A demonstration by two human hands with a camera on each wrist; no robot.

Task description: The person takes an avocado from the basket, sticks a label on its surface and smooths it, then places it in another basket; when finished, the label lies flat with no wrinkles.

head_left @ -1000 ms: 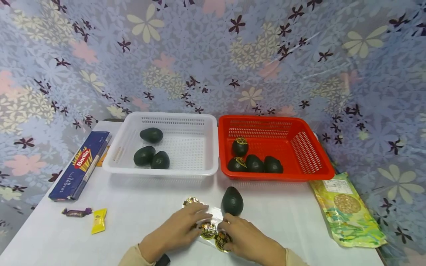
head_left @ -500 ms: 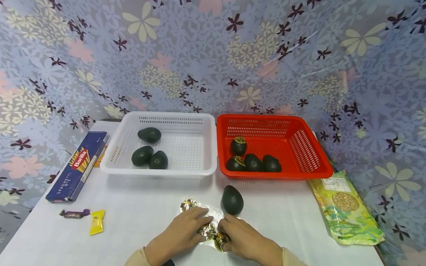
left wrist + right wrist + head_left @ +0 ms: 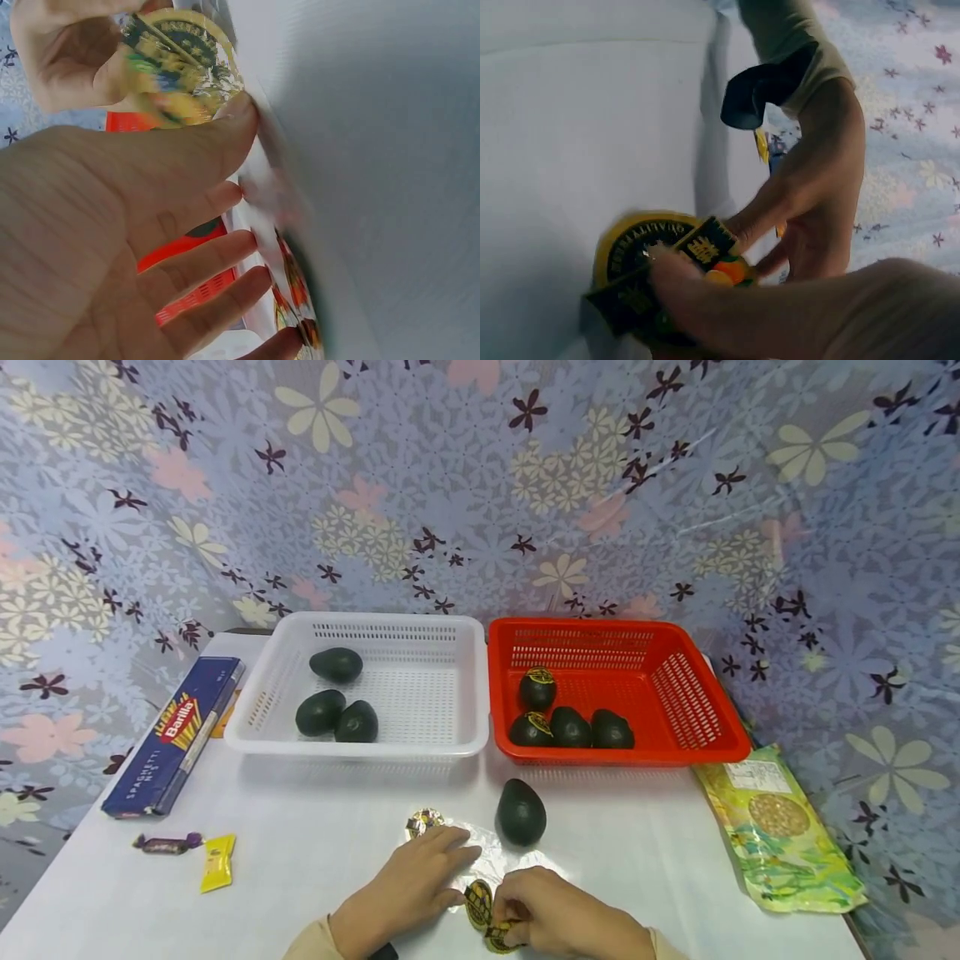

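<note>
My left hand [image 3: 416,881] rests on a clear shiny sheet of stickers [image 3: 489,853], its fingers spread and fairly straight. In the left wrist view the left thumb [image 3: 232,124] lies at the edge of a round gold-and-black sticker [image 3: 184,64]. My right hand [image 3: 551,906] pinches a round fruit-label sticker [image 3: 501,937] between thumb and fingers, its near part lifted. A second sticker [image 3: 478,904] stands tilted between the hands; another sticker [image 3: 424,822] lies flat at the sheet's far left end. Just beyond the right hand lies a dark green avocado [image 3: 521,812].
At the back, a white basket [image 3: 420,747] holds 3 avocados. Beside it, a red basket [image 3: 697,752] holds several, two with stickers. A spaghetti box [image 3: 172,739], a purple-wrapped candy [image 3: 167,844] and a yellow packet [image 3: 218,863] lie left; a yellow-green bag [image 3: 783,835] lies right.
The right hand has drawn slightly back toward the person, lifting the sticker it pinches; the sticker beside it now tilts up. The left hand has stayed nearly in place.
</note>
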